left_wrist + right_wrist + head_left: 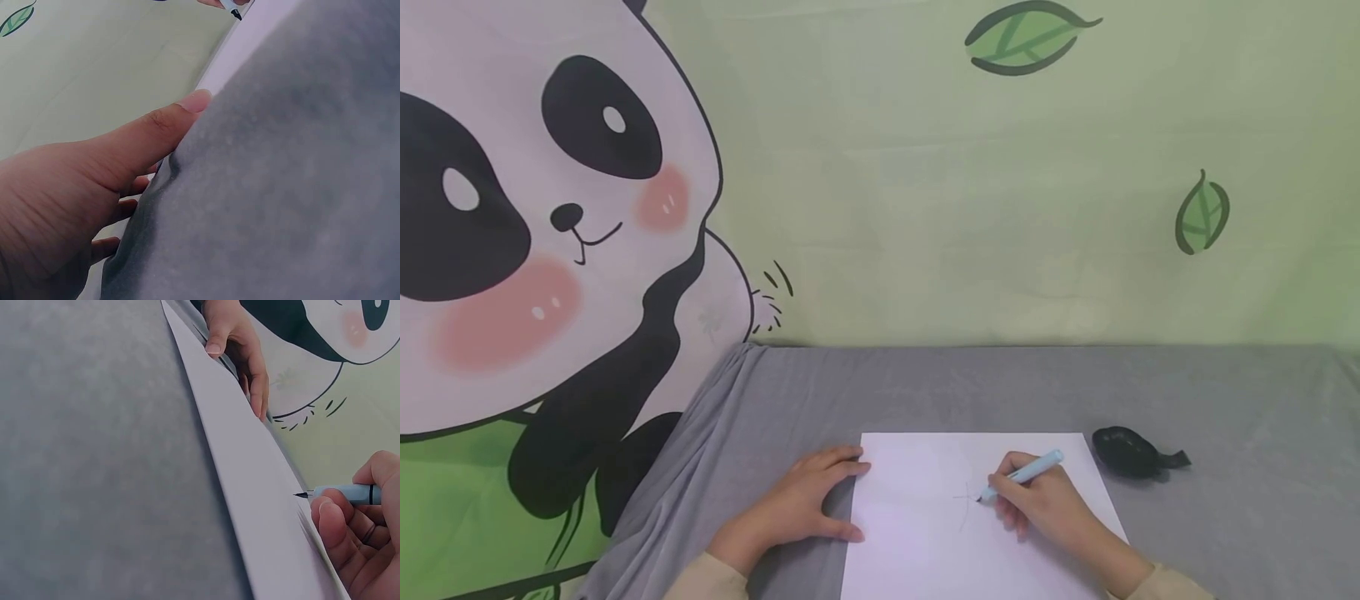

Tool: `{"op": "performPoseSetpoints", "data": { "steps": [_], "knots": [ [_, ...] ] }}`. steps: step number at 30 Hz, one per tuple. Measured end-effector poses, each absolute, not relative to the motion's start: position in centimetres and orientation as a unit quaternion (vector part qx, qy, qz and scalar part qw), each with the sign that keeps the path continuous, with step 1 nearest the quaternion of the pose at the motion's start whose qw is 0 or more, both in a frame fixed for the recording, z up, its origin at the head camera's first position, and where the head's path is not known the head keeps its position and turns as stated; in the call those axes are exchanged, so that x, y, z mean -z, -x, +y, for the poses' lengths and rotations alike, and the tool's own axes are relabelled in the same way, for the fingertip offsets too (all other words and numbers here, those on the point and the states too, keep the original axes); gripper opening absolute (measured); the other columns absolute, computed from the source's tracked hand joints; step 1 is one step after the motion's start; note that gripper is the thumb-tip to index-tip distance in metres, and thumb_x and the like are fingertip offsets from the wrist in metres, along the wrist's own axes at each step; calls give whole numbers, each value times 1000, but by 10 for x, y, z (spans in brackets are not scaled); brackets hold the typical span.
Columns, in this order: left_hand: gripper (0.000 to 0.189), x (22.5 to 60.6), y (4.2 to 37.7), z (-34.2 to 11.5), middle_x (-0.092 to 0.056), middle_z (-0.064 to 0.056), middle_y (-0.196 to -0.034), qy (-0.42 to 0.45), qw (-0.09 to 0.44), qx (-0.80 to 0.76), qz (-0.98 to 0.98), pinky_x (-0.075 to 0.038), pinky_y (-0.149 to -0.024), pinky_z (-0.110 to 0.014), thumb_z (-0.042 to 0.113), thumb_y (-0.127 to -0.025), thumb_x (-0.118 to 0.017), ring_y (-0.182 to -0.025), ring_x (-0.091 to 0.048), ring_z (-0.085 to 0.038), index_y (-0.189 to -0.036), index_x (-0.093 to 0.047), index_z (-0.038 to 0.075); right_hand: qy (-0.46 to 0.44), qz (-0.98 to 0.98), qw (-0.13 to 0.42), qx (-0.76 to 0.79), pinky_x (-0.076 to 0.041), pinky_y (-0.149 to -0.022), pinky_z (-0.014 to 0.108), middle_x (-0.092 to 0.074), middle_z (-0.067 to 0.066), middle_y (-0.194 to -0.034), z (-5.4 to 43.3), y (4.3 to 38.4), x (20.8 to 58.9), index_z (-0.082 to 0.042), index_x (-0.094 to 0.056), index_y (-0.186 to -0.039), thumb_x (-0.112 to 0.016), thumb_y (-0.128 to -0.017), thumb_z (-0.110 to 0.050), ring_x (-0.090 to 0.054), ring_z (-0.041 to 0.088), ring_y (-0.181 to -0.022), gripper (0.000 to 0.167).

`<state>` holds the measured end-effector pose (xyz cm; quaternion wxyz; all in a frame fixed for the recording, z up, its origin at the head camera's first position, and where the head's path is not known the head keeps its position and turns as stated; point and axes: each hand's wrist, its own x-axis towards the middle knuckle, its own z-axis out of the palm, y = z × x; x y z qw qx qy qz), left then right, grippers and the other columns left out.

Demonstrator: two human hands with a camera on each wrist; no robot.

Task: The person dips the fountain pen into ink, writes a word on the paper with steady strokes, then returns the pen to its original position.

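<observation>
A white sheet of paper (910, 517) lies on the grey cloth, with a few thin crossing lines (966, 500) drawn near its middle. My right hand (1048, 504) pinches a light blue fountain pen (1030, 469) between thumb and fingers. In the right wrist view the pen's dark nib (302, 495) points away from the fingertips, close over the paper. At the sheet's left edge rests my left hand (801, 500), fingers spread and thumb apart from them. The left wrist view shows its thumb (156, 128) right at the paper's edge.
To the right of the paper sits a black rounded object (1126, 452) with a short flared stem. Grey cloth (925, 387) covers the table. Behind it hangs a pale green backdrop (887, 208) printed with a panda and leaves.
</observation>
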<state>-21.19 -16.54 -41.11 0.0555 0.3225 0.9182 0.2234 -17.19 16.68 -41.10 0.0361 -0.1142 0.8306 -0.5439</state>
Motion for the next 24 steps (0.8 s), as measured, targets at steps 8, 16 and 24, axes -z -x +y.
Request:
{"op": "performPoseSetpoints", "data": {
  "steps": [8,16,24],
  "knots": [
    [82,411,211,-166,-45,-6,-148,-326,47,-219,918,-31,-109,-57,54,-70,-78,-137,-40,-32,-137,-53,16,110,833,37,541,-49,-41,28,-62,8,-61,169,170,410,2,-57,-83,-59,-93,-17,-54,9,-44,22],
    [82,410,210,-165,-44,-7,-148,-326,51,-225,917,-30,-109,-58,55,-70,-77,-137,-39,-33,-138,-52,16,108,831,41,544,-49,-40,27,-62,8,-62,172,170,414,2,-57,-84,-58,-94,-16,-54,8,-44,21],
    [82,409,210,-165,-43,-7,-149,-325,54,-227,916,-30,-109,-58,55,-70,-77,-137,-39,-34,-138,-52,16,112,829,37,546,-49,-40,28,-62,7,-61,175,167,413,2,-57,-84,-59,-94,-16,-55,8,-45,21]
  ]
}}
